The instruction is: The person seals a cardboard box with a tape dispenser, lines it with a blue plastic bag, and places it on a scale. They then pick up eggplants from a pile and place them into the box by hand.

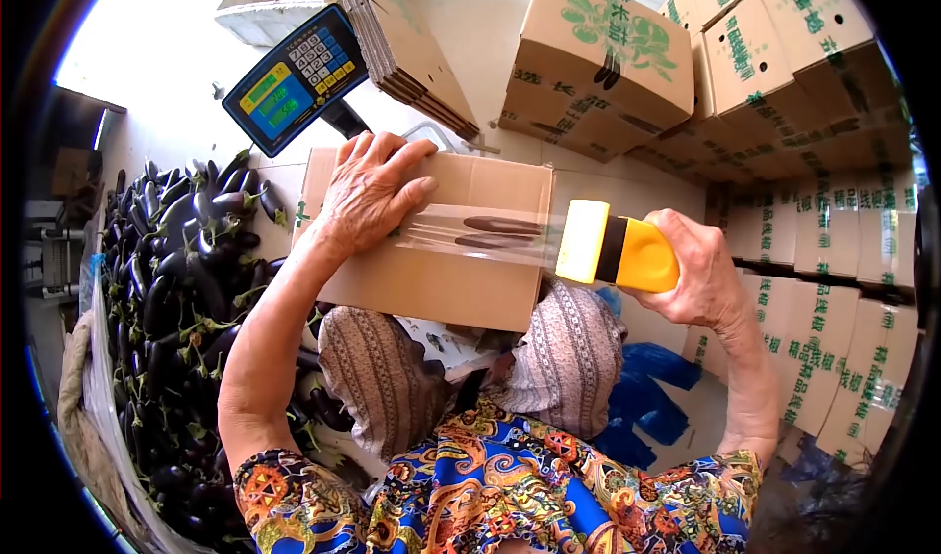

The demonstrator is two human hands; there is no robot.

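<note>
A cardboard box (pixel 431 294) lies in front of me above my knees. My left hand (pixel 377 191) rests flat on its top near the far left side, fingers stretched toward the far edge and thumb apart. My right hand (pixel 701 270) grips a yellow tape dispenser (pixel 618 246) with a black band, just past the box's right edge. From the dispenser a strip of clear packing tape (pixel 446 226) runs left across the box top to beside my left hand. Two dark elongated shapes show through the tape.
Eggplants (pixel 186 270) are heaped on the left. A digital scale display (pixel 294 78) stands beyond the box, with folded cardboard sheets (pixel 407 49) alongside. Printed cartons (pixel 598 59) stand at the back right, more (pixel 814 328) along the right. Blue plastic (pixel 647 392) lies near my right knee.
</note>
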